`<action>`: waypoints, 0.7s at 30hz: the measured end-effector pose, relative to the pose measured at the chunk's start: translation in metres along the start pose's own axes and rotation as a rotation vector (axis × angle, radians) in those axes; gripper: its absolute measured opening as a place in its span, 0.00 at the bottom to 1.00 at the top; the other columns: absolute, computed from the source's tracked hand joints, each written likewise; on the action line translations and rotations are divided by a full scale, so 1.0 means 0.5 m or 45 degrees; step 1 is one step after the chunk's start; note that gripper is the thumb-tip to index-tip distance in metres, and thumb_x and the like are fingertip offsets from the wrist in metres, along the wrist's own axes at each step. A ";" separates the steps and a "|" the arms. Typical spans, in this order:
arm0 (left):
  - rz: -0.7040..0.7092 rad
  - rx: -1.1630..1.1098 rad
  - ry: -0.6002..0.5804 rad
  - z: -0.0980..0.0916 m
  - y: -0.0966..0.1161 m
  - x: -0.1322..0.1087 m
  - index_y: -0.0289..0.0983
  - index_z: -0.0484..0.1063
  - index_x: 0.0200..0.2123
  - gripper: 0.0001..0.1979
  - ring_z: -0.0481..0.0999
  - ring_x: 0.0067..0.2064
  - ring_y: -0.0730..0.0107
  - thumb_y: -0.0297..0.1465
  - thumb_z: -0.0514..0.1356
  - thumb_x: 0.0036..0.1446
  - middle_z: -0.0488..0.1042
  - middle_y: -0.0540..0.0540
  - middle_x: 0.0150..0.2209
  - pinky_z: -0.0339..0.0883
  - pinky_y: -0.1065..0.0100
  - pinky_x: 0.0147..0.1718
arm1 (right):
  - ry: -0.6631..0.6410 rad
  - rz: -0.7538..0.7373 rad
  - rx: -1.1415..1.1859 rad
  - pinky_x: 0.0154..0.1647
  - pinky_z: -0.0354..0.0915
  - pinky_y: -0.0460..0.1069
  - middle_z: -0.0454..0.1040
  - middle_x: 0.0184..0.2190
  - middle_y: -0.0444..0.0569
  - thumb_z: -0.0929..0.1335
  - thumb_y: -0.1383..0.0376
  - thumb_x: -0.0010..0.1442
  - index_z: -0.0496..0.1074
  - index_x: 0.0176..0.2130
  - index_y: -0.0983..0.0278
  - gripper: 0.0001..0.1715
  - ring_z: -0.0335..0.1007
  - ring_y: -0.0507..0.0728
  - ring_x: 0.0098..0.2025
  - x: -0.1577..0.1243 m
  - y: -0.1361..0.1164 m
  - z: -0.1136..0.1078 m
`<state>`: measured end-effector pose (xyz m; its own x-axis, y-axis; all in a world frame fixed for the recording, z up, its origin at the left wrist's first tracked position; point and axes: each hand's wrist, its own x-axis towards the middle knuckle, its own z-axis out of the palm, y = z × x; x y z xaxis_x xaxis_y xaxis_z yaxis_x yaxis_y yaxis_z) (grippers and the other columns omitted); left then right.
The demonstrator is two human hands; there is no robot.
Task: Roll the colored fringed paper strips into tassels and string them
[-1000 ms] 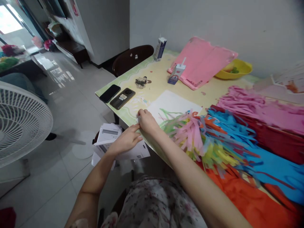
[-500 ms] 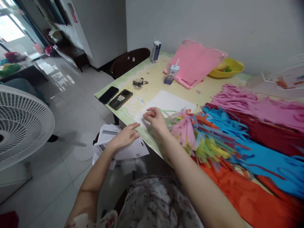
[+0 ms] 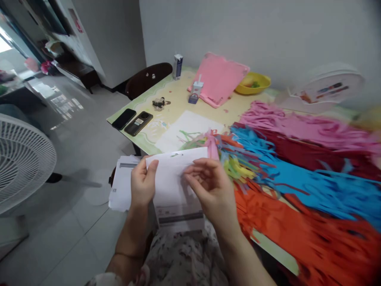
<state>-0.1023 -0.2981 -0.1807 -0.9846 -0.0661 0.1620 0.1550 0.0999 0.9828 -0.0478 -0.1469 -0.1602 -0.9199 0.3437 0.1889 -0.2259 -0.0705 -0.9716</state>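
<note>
The white sheet of paper (image 3: 171, 180) is held up over the person's lap, just short of the edge of the table (image 3: 178, 105), with its top edge level. The left hand (image 3: 143, 186) grips the sheet's left side, forearm rising from below, thumb pressed flat on the front and fingers hidden behind. The right hand (image 3: 212, 190) comes in from the lower right, fingers half curled against the sheet's right side, beside the coloured paper fringes (image 3: 238, 159); whether it pinches the paper cannot be told.
</note>
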 end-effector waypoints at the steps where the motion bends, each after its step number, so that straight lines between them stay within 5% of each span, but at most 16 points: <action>1: 0.029 0.002 -0.012 0.016 0.008 -0.006 0.35 0.77 0.36 0.15 0.75 0.33 0.69 0.42 0.60 0.61 0.78 0.47 0.32 0.66 0.73 0.32 | 0.024 -0.017 -0.015 0.36 0.72 0.48 0.76 0.33 0.45 0.72 0.68 0.56 0.68 0.44 0.59 0.15 0.75 0.53 0.36 -0.005 0.000 -0.006; 6: 0.149 0.074 -0.054 0.057 0.040 -0.028 0.35 0.77 0.36 0.14 0.75 0.33 0.69 0.40 0.59 0.62 0.77 0.48 0.31 0.67 0.73 0.32 | 0.122 -0.067 -0.021 0.37 0.72 0.47 0.75 0.33 0.44 0.72 0.68 0.57 0.68 0.44 0.59 0.15 0.75 0.52 0.37 -0.006 0.002 -0.039; 16: 0.219 0.112 -0.078 0.077 0.067 -0.061 0.35 0.78 0.37 0.14 0.74 0.32 0.71 0.40 0.58 0.63 0.77 0.48 0.31 0.65 0.74 0.29 | 0.230 -0.138 -0.193 0.33 0.71 0.47 0.73 0.34 0.46 0.70 0.67 0.59 0.66 0.46 0.59 0.15 0.73 0.53 0.37 -0.020 0.000 -0.048; 21: 0.228 0.083 -0.016 0.074 0.069 -0.073 0.35 0.78 0.34 0.15 0.74 0.30 0.71 0.41 0.60 0.61 0.77 0.48 0.29 0.65 0.74 0.28 | 0.245 -0.279 -0.591 0.34 0.71 0.51 0.70 0.37 0.48 0.70 0.65 0.60 0.67 0.48 0.58 0.16 0.70 0.55 0.34 -0.010 -0.011 -0.066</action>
<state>-0.0640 -0.2554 -0.1558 -0.9428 -0.0288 0.3322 0.3226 0.1734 0.9305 -0.0314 -0.1172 -0.1604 -0.7819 0.4723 0.4068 -0.2004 0.4276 -0.8815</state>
